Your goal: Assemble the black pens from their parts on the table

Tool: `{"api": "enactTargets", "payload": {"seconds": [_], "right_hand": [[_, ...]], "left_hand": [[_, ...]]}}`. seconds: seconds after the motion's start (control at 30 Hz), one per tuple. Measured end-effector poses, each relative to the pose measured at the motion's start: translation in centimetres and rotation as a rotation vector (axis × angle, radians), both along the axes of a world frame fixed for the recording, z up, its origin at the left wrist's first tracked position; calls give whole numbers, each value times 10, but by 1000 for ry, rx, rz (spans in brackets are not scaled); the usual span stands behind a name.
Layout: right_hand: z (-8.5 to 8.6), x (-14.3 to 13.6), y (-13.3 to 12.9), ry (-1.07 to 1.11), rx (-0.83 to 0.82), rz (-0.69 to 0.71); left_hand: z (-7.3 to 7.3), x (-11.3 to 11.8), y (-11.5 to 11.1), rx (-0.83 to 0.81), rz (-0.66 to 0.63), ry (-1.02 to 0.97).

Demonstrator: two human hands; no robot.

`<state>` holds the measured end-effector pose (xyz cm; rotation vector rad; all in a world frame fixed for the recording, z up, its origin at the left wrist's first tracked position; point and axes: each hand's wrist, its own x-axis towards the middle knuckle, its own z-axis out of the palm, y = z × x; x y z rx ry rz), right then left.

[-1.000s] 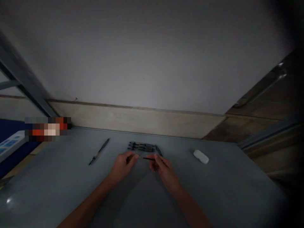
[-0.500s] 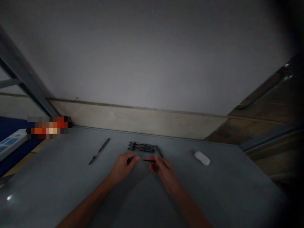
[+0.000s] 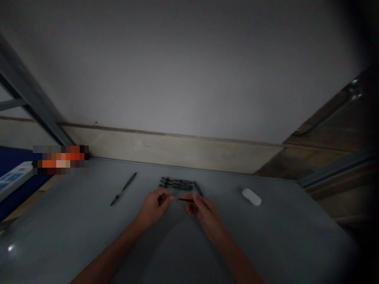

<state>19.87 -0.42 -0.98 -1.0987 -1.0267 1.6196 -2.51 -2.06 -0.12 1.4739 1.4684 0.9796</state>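
Observation:
My right hand (image 3: 203,211) pinches a thin black pen part (image 3: 186,200) that points left toward my other hand. My left hand (image 3: 155,205) is closed in a pinch, with something tiny and pale at its fingertips that I cannot make out. A small gap lies between the two hands. Just beyond them several dark pens (image 3: 176,183) lie side by side, and one more dark piece (image 3: 198,188) slants at their right end. Another pen (image 3: 123,189) rests by itself to the left.
A white rounded object (image 3: 251,197) lies on the grey table (image 3: 266,236) at the right. On the left are a white power strip (image 3: 16,178) and a blurred orange-red patch (image 3: 62,159). The wall (image 3: 183,79) rises behind the table.
A tiny pale bit now shows between my left fingertips and the black part's tip. Both hands have stayed nearly in place.

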Motion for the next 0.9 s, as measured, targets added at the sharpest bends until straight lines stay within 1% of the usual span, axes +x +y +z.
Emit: {"api": "enactTargets", "payload": {"seconds": [0.1,0.3,0.47,0.57,0.7,0.9], "right_hand": [[0,0,-1,3,7,2],[3,0,-3,23,15,17],[1,0,-1,13,-6,4],[1,0,-1,14,2,21],[4,-1,-3,23,11,10],[9,-1,-2,29,-8,-5]], "left_hand": [[-1,-1,2,2,1,-24],[-2,-1,3,-14,-13,14],[0,0,4,-51,-1,-37],[-1,-1,4,-38,-3,-38],[-2,-1,3,-31,1,-39],[1,-2,5,-61,30,-100]]}}
